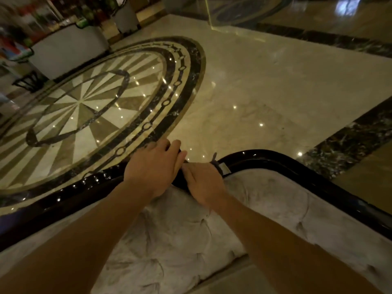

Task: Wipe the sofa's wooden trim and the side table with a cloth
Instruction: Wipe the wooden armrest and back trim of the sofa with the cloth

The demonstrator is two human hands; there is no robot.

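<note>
Head view, looking down over the back of a sofa w/ pale tufted upholstery [169, 236] and a glossy black wooden trim [275, 161] running along its top edge. Both bare forearms reach fwd to the trim near its curved corner. Left hand [156, 166] lies palm-down over the trim, fingers draped across the far side, its grip loosely curled on the wood; can't tell if anything is under it. Right hand [204, 183] sits just beside it, touching at the fingers, pressed on the inner edge where trim meets upholstery. A dark cloth [218, 166] pokes out at the right hand's far side, a twisted end sticking up past the knuckles w/ a small pale tag next to it; the right grip is closed around it, most of the cloth hidden under the hand. Cloth rests on the trim, at the bend. Side table: not in view. Beyond the sofa, polished marble floor [265, 81] w/ a round starburst inlay [84, 98] ringed in black, ceiling lights reflected in it. Far left bkgd blurred: a pale round counter [67, 54] w/ colourful items behind, too soft to make out.
</note>
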